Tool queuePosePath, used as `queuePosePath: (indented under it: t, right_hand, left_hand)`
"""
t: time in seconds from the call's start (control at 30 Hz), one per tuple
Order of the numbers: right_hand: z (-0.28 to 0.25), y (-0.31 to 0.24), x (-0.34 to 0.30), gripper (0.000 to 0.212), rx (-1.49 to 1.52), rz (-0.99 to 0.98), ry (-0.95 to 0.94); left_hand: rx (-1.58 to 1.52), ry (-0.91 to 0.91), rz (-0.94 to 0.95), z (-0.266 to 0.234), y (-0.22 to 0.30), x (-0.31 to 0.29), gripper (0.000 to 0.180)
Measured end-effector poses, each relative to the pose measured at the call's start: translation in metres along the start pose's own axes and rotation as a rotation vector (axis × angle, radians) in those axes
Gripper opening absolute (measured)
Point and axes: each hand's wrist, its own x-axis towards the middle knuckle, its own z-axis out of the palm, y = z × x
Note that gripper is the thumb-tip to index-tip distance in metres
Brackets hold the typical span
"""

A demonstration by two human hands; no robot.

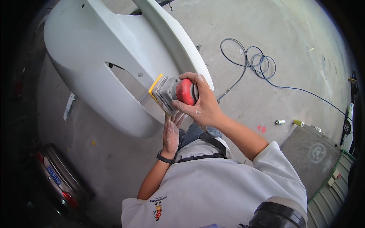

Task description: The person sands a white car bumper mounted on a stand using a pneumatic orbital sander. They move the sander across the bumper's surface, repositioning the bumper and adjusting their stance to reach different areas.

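Observation:
My right hand (203, 100) is wrapped round the red top of an air sander (185, 91), dusty grey with a square pad edged in yellow. The pad stands on edge at the right end of a large pale car bumper (91, 45), close to its long opening. Whether the pad touches the surface is hard to tell. Just below the sander, my left hand (171, 135) is raised with fingers stretched out near the bumper's lower end. Its fingertips are partly hidden by the sander. White dust marks both hands, and a dark watch (165, 157) is on the left wrist.
A dark air hose (262, 64) lies in loops on the concrete floor to the right. Two small cans, one being a green can (298, 122), lie near a grey mat (310, 155). A parked car (57, 178) stands at lower left. A bumper support (70, 106) shows at left.

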Motion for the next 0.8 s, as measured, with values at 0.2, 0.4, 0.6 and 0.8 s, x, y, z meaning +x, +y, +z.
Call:
queuePosePath:
  t: [0.2, 0.4, 0.6, 0.8]
  right_hand:
    - [0.058, 0.023, 0.033, 0.074, -0.156, 0.222, 0.169]
    - [0.071, 0.025, 0.008, 0.072, -0.281, 0.269, 0.255]
    - [0.05, -0.008, 0.082, 0.076, -0.415, 0.203, 0.218]
    - [0.035, -0.025, 0.115, 0.073, -0.44, 0.218, 0.052]
  left_hand:
    - [0.094, -0.174, -0.349, -0.031, -0.029, 0.012, 0.069]
    - [0.328, -0.182, -0.34, -0.03, -0.015, 0.001, 0.057]
    - [0.025, -0.264, -0.18, 0.008, 0.028, 0.061, 0.051]
    - [-0.071, -0.147, -0.179, 0.025, 0.03, 0.066, 0.054]
